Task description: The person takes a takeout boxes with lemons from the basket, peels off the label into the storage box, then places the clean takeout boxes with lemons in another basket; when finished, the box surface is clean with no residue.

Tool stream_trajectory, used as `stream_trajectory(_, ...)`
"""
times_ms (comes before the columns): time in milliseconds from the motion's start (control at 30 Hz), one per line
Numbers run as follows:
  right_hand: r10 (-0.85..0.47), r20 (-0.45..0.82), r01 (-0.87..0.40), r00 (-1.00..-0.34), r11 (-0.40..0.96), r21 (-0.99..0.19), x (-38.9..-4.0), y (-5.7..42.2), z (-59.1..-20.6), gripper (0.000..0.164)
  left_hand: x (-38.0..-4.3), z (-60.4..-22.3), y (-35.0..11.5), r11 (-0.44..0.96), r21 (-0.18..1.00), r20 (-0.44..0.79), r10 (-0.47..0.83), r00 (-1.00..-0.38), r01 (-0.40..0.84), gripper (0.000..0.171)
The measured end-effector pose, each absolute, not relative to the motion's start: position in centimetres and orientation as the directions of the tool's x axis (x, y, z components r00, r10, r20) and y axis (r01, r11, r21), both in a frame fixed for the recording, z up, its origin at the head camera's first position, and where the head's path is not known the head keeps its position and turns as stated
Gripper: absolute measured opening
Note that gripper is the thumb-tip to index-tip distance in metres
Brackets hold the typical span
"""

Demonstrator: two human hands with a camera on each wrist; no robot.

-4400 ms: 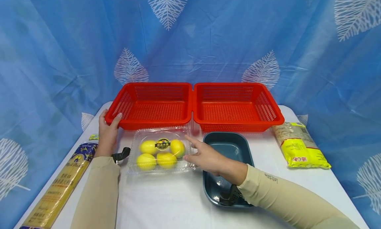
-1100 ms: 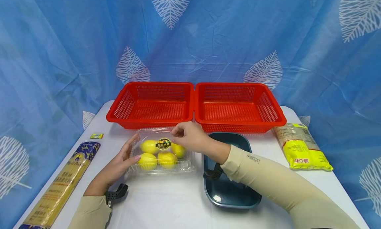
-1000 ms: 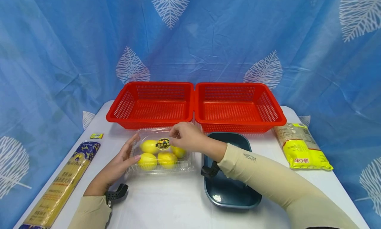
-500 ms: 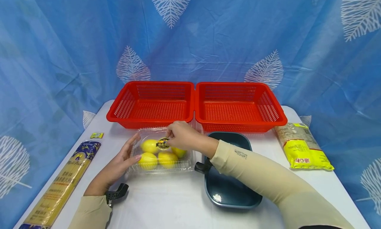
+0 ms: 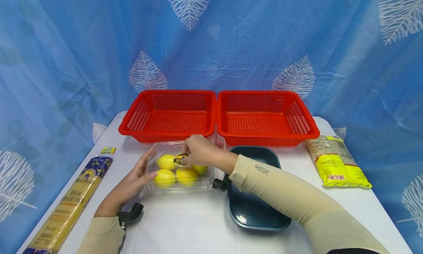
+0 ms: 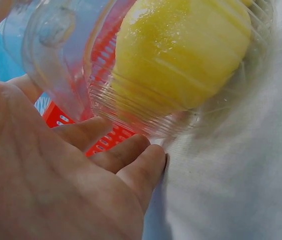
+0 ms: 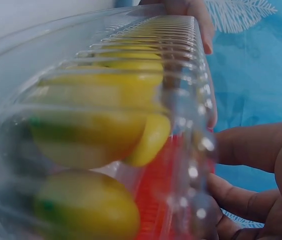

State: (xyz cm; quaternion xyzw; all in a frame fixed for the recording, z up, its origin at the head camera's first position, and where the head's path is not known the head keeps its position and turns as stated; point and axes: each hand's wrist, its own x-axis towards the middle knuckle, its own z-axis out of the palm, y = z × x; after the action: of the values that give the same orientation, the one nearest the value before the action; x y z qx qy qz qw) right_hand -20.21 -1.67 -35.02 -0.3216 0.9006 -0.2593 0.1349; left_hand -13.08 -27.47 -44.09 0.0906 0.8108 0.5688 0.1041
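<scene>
A clear plastic clamshell box (image 5: 158, 189) of yellow lemons (image 5: 164, 178) lies on the white table, in front of the left red basket. The left hand (image 5: 133, 180) rests at the box's left side, fingers spread along its edge and thumb on the front of the lid; the left wrist view shows its fingertips against the ribbed wall beside one lemon. Over the lid, the right hand (image 5: 201, 151) pinches the right part of a round black label sticker (image 5: 179, 159), which looks bent up. Its fingertips are partly hidden in the head view. Lemons (image 7: 88, 117) fill the right wrist view.
Two red baskets (image 5: 168, 137) (image 5: 267, 140) stand side by side behind the box. A dark blue tray (image 5: 257, 213) lies under the right forearm. Spaghetti pack (image 5: 69, 204) and small yellow-green packet (image 5: 108, 150) lie left, a yellow bag (image 5: 337, 166) right.
Since 4.4 s ago the left hand has left the left basket's rim for the box. The right hand has moved onto the lid, then slid slightly left, with the label bending up.
</scene>
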Motion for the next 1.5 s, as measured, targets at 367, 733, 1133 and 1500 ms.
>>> stream_trajectory(367, -0.633, -0.111, -0.474, -0.767, 0.673, -0.568, -19.97, -1.88, -35.06, 0.011, -13.10, -44.00, -27.44, 0.329, 0.944, -0.069, 0.268, -0.961, 0.024, 0.074)
stream_trajectory(733, -0.594, -0.081, -0.455, -0.800, 0.690, -0.563, -20.04, -1.94, -35.40, 0.016, -13.05, -43.90, -27.36, 0.346, 0.938, -0.065, 0.261, -0.963, 0.030, 0.075)
stream_trajectory(1133, -0.574, -0.038, -0.447, -0.818, 0.676, -0.586, -20.03, -2.07, -35.67, 0.014, -13.09, -43.99, -27.43, 0.357, 0.934, -0.072, 0.258, -0.964, 0.026, 0.075)
stream_trajectory(1500, -0.584, 0.016, -0.457, -0.812, 0.617, -0.641, -19.76, -1.61, -35.69, 0.010, -13.06, -43.93, -27.38, 0.356, 0.934, -0.074, 0.256, -0.964, 0.022, 0.075)
